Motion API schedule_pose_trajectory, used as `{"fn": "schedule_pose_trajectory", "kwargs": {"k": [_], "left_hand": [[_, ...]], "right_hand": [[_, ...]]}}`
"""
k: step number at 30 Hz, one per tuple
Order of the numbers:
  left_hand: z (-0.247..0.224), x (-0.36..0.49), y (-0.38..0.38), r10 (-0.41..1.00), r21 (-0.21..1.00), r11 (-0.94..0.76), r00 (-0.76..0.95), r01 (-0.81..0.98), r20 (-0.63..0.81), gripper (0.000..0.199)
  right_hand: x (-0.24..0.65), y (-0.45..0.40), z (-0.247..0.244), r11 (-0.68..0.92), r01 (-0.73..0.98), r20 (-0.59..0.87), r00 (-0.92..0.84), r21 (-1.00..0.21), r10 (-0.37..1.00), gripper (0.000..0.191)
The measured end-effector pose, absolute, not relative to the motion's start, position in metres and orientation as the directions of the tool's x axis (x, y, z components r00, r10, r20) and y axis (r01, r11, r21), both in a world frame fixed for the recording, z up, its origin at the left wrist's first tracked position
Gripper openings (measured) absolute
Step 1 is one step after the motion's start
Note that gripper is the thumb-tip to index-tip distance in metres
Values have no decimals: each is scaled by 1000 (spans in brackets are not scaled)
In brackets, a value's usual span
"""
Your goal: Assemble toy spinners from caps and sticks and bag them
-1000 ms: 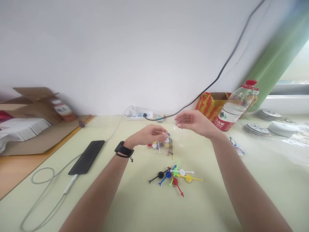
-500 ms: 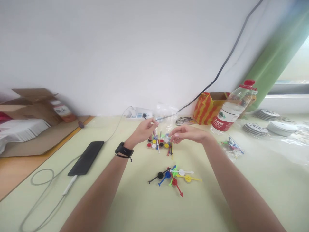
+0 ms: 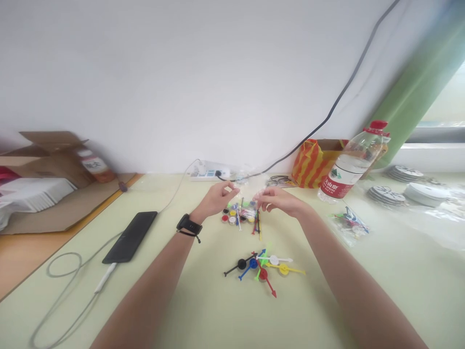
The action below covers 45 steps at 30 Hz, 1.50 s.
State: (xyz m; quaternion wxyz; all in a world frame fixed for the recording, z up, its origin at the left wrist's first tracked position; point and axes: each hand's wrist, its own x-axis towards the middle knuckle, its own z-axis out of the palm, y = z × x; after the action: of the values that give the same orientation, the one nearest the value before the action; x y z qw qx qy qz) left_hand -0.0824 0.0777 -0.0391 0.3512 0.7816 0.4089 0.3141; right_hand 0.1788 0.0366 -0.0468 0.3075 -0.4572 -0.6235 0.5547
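Nearest on the bench [image 3: 203,300], bright plastic arrows [image 3: 263,275] with round middles lie in a messy fan. Past them, small round caps [image 3: 224,218] and thin sticks [image 3: 239,222] sit in a heap. Just over these, the left hand [image 3: 216,199] and right hand [image 3: 282,201] have narrow fingers and seem to pinch a thin, see-through bag [image 3: 250,183]. A second ago the hands were further apart; now both can work the bag together. Behind is a smooth white power strip [image 3: 207,175].

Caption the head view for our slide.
Left hand and right hand at a clear bag, beyond six coloured arrows on a table.
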Motion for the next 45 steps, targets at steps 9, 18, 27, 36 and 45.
{"fn": "schedule_pose_trajectory", "kwargs": {"k": [9, 18, 27, 36, 45], "left_hand": [[-39, -79, 75, 804, 930, -280, 587, 238, 92, 40], [-37, -81, 75, 839, 957, -254, 524, 139, 146, 38], [-24, -84, 69, 762, 947, -204, 647, 247, -4, 38], [-4, -80, 53, 701, 859, -340, 712, 383, -40, 30], [14, -73, 38, 684, 816, -470, 723, 336, 97, 21]], "right_hand": [[169, 31, -43, -55, 130, -109, -454, -990, 884, 35], [167, 40, -55, -76, 50, -89, -344, -996, 935, 29], [182, 33, -35, 124, 90, 98, -256, -988, 962, 48], [188, 13, 6, 306, 356, 194, -316, -883, 929, 29], [176, -5, 28, 408, 422, 181, -481, -809, 858, 27]]}}
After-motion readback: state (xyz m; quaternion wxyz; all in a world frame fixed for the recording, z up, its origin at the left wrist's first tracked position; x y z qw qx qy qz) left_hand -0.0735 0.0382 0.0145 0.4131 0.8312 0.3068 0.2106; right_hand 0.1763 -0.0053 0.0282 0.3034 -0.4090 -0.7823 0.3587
